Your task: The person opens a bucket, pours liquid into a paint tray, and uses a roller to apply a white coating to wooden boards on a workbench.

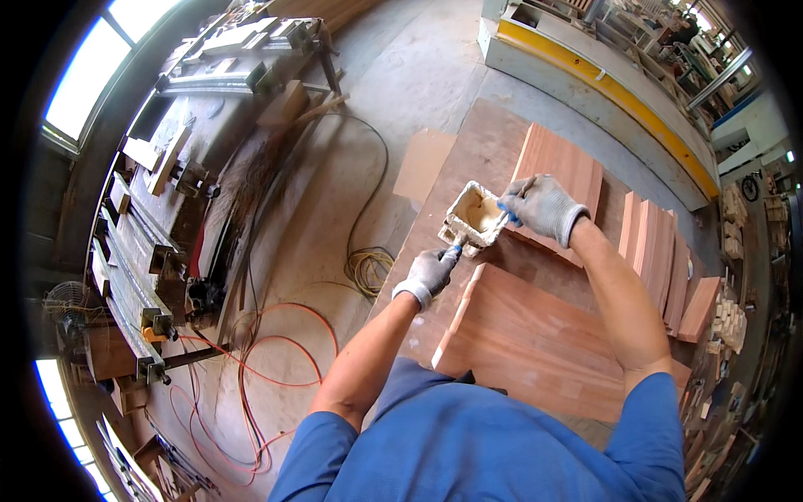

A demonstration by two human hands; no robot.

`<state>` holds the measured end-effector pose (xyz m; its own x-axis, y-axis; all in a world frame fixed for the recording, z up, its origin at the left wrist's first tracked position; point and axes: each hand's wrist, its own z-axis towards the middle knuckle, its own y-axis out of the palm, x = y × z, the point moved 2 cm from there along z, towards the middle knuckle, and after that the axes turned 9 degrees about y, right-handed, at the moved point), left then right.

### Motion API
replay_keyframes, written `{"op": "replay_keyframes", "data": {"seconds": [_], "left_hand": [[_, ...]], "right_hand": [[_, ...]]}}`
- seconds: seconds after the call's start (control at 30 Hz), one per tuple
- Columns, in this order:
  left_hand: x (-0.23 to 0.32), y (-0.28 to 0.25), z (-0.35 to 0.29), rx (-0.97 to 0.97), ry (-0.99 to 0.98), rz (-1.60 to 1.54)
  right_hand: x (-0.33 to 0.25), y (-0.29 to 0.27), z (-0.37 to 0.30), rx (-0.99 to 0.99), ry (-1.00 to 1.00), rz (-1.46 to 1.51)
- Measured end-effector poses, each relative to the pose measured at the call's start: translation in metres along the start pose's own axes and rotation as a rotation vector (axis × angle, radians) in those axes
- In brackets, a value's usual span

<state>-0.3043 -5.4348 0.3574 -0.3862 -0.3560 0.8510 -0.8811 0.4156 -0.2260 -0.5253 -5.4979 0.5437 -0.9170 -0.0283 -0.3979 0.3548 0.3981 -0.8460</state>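
Observation:
A squarish container (448, 232) crusted with dried, pale glue holds a tan paste (483, 215) above the brown tabletop. My left hand (429, 276), in a grey glove, is closed on a short handle with blue on it that meets the container's near corner. Whether that handle belongs to the container or to a separate tool is unclear. At the container's right rim, my gloved right hand (545, 207) is closed on a small blue-handled tool (507, 211), its tip hidden. Below lies a wide reddish wood panel (535, 339) with a pale coating along its left edge.
Another wood panel (565, 171) lies beyond my right hand. Several boards (652, 247) stand side by side to the right. A clamp-laden bench (188, 125) fills the left. Orange hose (288, 339) and a coiled cable (368, 272) lie on the floor. A yellow-striped machine (598, 75) stands behind.

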Motion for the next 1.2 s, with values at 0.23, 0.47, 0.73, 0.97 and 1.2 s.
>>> {"op": "replay_keyframes", "data": {"seconds": [0.23, 0.47, 0.73, 0.97, 1.2], "left_hand": [[0.005, -0.005, -0.003, -0.008, -0.022, -0.01], [0.0, -0.002, 0.004, -0.017, 0.002, 0.027], [0.0, -0.003, 0.004, -0.033, 0.013, 0.005], [0.003, -0.002, -0.001, -0.007, 0.013, 0.027], [-0.001, -0.001, 0.003, -0.026, 0.009, 0.032]], "right_hand": [[-0.028, 0.015, -0.009, 0.23, -0.163, 0.28], [-0.012, 0.023, 0.006, 0.222, -0.054, 0.193], [-0.02, 0.013, 0.002, 0.273, -0.123, -0.089], [-0.016, 0.0, -0.011, 0.046, 0.077, 0.237], [-0.004, 0.029, -0.004, 0.206, -0.004, 0.399]]}}
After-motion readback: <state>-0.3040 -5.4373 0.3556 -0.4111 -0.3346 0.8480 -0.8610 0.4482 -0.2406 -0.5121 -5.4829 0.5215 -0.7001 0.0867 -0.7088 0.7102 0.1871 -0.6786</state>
